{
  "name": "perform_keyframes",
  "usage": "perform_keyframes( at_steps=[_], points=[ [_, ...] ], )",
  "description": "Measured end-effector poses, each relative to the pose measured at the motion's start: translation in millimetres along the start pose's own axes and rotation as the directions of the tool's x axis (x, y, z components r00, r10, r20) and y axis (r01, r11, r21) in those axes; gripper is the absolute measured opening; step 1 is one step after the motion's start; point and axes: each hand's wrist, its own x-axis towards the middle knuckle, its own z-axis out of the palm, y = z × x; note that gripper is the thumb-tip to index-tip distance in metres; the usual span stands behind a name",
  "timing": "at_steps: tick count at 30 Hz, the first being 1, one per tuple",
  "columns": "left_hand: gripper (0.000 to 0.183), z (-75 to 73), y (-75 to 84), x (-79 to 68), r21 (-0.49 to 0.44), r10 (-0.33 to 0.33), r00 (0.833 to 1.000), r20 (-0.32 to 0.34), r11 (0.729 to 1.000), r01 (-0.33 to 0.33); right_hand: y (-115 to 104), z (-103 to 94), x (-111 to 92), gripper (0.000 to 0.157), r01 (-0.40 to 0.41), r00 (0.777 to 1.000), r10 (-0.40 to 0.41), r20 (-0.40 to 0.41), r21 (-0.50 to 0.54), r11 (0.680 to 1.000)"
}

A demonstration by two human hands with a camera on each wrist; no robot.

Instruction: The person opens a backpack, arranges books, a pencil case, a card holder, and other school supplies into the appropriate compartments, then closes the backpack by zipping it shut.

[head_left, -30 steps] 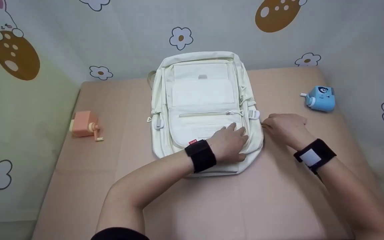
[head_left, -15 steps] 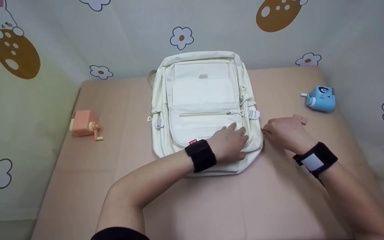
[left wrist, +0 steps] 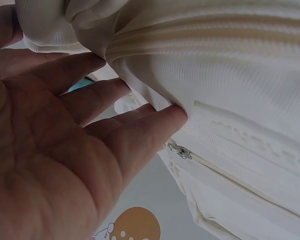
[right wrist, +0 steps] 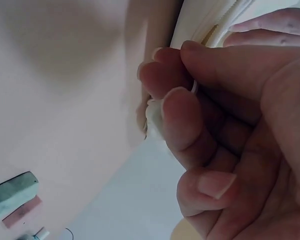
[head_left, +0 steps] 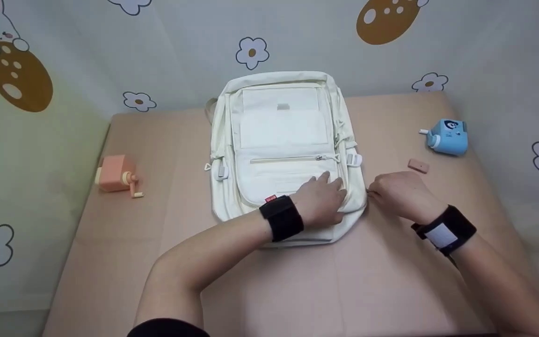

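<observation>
A cream backpack (head_left: 283,126) lies front side up on the pink-covered table. My left hand (head_left: 318,201) rests on its lower front, fingers spread and pressing the fabric near the right-hand zipper seam. In the left wrist view, fingertips (left wrist: 177,114) touch the ribbed cloth above a silver zipper slider (left wrist: 179,150). At the bag's lower right side my right hand (head_left: 403,194) has its fingers curled, thumb and forefinger pinching a zipper pull (right wrist: 195,87); only a bit of its white loop shows, the rest being hidden by the fingers.
An orange crank pencil sharpener (head_left: 117,173) stands at the left. To the right are a blue crank sharpener (head_left: 449,136) and a small pink block (head_left: 418,165) close behind my right hand. Flower-printed cloth (head_left: 194,56) encloses the table's back and sides.
My right hand has slid toward me along the bag's right side, bringing the pink block behind it into view. The left hand stays where it was on the bag.
</observation>
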Motion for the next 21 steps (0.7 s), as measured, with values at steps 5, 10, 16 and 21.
perform_keyframes(
  at_steps=[5,10,16,21],
  points=[
    [0.060,-0.8,-1.3,0.0,0.006,0.012,1.000,-0.005,1.000,-0.012,-3,-0.6,0,0.023,-0.019,1.000,0.018,0.024,0.014,1.000],
    [0.057,-2.1,-2.7,-0.8,-0.008,0.025,1.000,-0.012,1.000,-0.025,-7,-6.6,-1,0.027,-0.007,0.998,0.004,0.061,0.054,0.999],
    [0.056,-0.5,-2.1,-1.3,-0.015,0.012,1.000,-0.022,1.000,-0.012,-13,-8.9,-4,0.023,-0.009,0.993,-0.006,0.116,0.129,0.992],
    [0.060,3.1,-1.7,-2.2,-0.022,0.007,0.999,-0.033,1.000,-0.007,-14,-8.1,-8,0.012,-0.022,0.987,-0.010,0.160,0.199,0.980]
  ],
)
